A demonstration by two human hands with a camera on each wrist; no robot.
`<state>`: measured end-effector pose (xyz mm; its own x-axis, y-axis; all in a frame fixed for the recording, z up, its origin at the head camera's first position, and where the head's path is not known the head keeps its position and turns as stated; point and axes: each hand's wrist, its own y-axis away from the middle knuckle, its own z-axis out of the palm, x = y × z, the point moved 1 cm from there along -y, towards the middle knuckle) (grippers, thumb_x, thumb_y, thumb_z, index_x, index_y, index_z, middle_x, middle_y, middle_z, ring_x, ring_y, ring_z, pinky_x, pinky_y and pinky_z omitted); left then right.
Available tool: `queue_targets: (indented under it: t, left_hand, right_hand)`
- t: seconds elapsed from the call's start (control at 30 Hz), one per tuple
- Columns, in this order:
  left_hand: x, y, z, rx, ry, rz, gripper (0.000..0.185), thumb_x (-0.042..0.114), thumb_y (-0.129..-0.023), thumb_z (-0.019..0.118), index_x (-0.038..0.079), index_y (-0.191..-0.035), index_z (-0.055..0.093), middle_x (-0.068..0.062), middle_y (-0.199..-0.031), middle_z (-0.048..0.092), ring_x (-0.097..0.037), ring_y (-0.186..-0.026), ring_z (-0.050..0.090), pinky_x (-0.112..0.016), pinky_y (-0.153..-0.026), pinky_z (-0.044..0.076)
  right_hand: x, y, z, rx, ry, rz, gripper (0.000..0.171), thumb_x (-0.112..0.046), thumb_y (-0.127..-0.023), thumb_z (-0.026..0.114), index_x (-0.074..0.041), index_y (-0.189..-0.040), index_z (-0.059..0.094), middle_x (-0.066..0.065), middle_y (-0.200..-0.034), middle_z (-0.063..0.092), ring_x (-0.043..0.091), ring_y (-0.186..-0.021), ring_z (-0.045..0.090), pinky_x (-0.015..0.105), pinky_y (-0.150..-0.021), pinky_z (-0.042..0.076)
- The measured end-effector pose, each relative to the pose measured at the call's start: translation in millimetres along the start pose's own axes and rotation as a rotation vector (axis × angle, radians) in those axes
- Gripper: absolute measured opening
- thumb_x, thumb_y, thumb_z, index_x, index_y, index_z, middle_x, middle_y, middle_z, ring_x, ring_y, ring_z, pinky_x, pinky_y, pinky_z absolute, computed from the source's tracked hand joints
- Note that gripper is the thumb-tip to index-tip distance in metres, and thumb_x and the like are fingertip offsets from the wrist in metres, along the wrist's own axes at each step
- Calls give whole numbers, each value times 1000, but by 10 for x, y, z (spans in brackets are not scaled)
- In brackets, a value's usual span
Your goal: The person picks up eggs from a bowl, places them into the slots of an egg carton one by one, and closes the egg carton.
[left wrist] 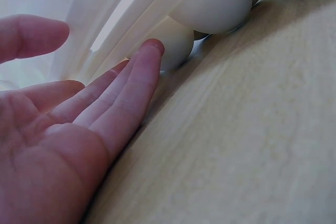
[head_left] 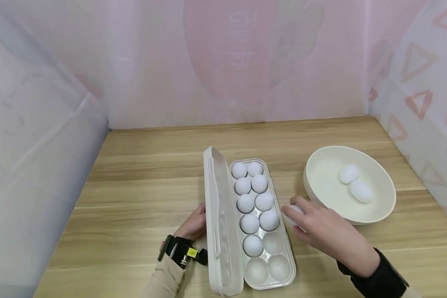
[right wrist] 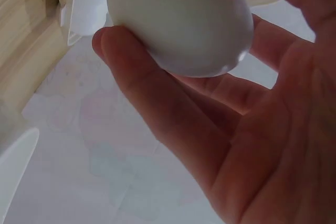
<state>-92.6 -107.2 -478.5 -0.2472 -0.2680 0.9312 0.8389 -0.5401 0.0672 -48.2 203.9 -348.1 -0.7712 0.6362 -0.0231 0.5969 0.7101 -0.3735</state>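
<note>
A white egg (right wrist: 181, 22) is held in my right hand (head_left: 320, 225), between the thumb and fingers, just right of the egg carton (head_left: 292, 265). Several white eggs (head_left: 250, 224) fill the carton's far cups, and three cups at the near end hold nothing. The carton's lid (head_left: 212, 231) stands raised along its left side. Behind that lid, my left hand (head_left: 193, 223) is partly hidden in the head view. In the left wrist view its fingers (left wrist: 128, 98) are extended and touch the underside of the carton.
To the right stands a cream bowl (head_left: 320, 190) with two white eggs (head_left: 361, 191) inside. The wooden table (head_left: 149, 174) is bordered by printed cloth walls (head_left: 152, 70) at the back and both sides.
</note>
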Motion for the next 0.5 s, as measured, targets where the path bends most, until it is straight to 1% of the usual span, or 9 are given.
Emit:
queue_targets:
  t: [0.13, 0.3, 0.4, 0.5]
  left_hand:
    - [5, 7, 13, -3, -1, 2, 18, 7, -99, 45, 14, -112, 55, 0, -99, 56, -13, -95, 53, -28, -85, 45]
    - [14, 13, 18, -2, -4, 3, 16, 9, -100, 46, 15, -111, 56, 0, -99, 56, -13, -94, 54, -28, -84, 45]
    - [21, 15, 21, 3, -8, -1, 15, 11, -100, 47, 15, -111, 56, 0, -99, 55, -13, -94, 53, -29, -84, 45]
    - [18, 13, 19, 4, -13, -2, 15, 10, -100, 46, 14, -110, 56, 0, -98, 55, -13, -95, 53, -29, -85, 45]
  right_hand:
    - [-37, 7, 46, 13, -10, -23, 38, -4, -65, 71, -12, -99, 56, 3, -95, 53, 14, -64, 51, 23, -44, 39]
    - [-68, 20, 80, 13, -25, -16, 39, -4, -65, 71, -14, -99, 57, 2, -95, 53, 14, -65, 50, 22, -42, 35]
    - [-100, 37, 105, -2, -39, -24, 41, -4, -64, 73, -13, -101, 58, 4, -97, 53, 15, -67, 52, 22, -42, 36]
    - [-134, 47, 133, -11, -50, -42, 42, -6, -64, 74, -12, -102, 58, 6, -99, 54, 17, -71, 54, 24, -42, 38]
